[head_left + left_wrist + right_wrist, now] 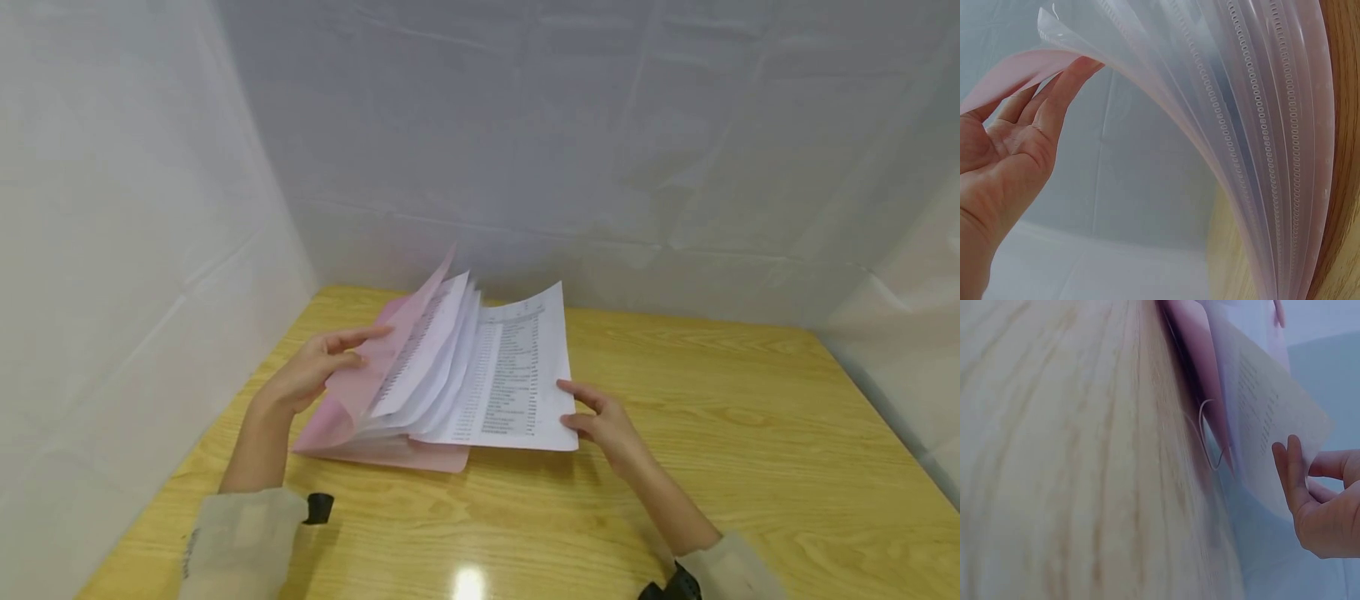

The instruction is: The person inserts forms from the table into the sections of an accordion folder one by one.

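A pink folder [438,456] lies on the table with its front cover lifted and its clear sleeves fanned out. My left hand [318,367] holds that cover at its outer edge, which bends over the fingers [1054,103]. In the left wrist view the clear sleeves [1254,125] show rows of punched holes. At the right, my right hand [603,421] pinches the outer edge of a white printed sheet [517,367], thumb on one face and fingers [1294,469] on the other. The sheet's inner side lies against the folder's pages; whether it sits in a sleeve I cannot tell.
The folder and sheet are over the left half of a wooden table [712,400]. White sheeting [562,150] hangs behind the table and along both sides. A thin loop of cord [1204,434] shows beside the pink cover in the right wrist view.
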`<state>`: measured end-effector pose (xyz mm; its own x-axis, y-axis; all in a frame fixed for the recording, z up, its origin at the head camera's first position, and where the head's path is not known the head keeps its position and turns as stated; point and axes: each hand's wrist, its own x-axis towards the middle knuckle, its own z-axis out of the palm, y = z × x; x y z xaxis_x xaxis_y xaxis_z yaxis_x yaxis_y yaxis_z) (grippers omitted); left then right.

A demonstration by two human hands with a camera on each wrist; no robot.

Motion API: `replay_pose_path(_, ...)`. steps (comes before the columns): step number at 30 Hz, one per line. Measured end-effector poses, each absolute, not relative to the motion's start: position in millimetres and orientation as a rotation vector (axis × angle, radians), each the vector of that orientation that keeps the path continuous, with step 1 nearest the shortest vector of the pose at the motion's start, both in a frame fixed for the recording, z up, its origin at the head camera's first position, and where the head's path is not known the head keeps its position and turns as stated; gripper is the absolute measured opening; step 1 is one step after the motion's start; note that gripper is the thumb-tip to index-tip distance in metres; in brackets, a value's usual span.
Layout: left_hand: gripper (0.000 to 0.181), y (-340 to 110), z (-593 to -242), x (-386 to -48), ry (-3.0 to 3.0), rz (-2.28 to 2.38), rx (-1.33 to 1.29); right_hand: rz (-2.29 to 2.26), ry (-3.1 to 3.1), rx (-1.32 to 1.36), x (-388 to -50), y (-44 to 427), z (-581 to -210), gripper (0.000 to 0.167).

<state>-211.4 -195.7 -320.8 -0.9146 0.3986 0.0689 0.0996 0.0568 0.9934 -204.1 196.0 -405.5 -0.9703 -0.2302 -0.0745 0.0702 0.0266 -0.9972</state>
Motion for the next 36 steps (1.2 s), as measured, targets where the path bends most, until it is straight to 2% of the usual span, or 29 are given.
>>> replay_pose_path(36,0.044,-195.9,-319.5,-215.3,2.129,1.931,0.490,-2.063,2.067,-0.169,-209.7,186.9,-406.3,0.053)
